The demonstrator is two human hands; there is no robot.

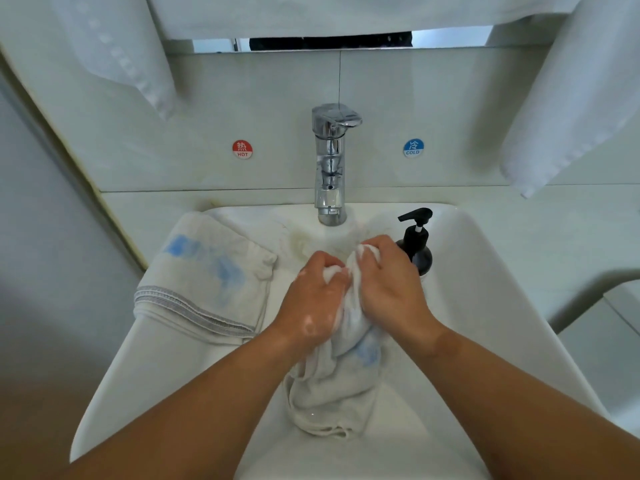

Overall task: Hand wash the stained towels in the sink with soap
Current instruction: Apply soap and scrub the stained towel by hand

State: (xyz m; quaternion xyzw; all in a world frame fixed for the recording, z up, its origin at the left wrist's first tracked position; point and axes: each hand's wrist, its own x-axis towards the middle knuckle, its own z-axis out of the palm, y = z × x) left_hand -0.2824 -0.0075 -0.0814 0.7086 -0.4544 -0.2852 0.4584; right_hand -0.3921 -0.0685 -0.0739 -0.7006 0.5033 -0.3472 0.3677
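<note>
Towels with stains number two, both at the one sink [485, 306]. Two more white cloths hang on the wall, one upper left [114, 46] and one upper right [561, 98]. There are also two hands, one tap [330, 161], one pump bottle [415, 251] and two round stickers, a red "HOT" [242, 149] and a blue "COLD" [413, 148].

The sink's bare white wall is widest on the right and along the near edge. The left towel [207, 278] lies folded over the sink's rear left rim, with its grey stitched hem toward the bowl. The held towel [332, 386] hangs bunched in the middle of the bowl, its loose end low toward the near side.

The left hand [313, 299] and right hand [388, 285] meet just below the tap. Each grip is tight, with fingers curled round the towel's upper part and knuckles nearly touching. The bottle stands on the rear right rim, just beside the right hand.

Both towels are off-white with smeared blue stains, broad on the left one and a smaller patch on the held one. The held towel looks wet and wrinkled, and suds dot the left hand.
</note>
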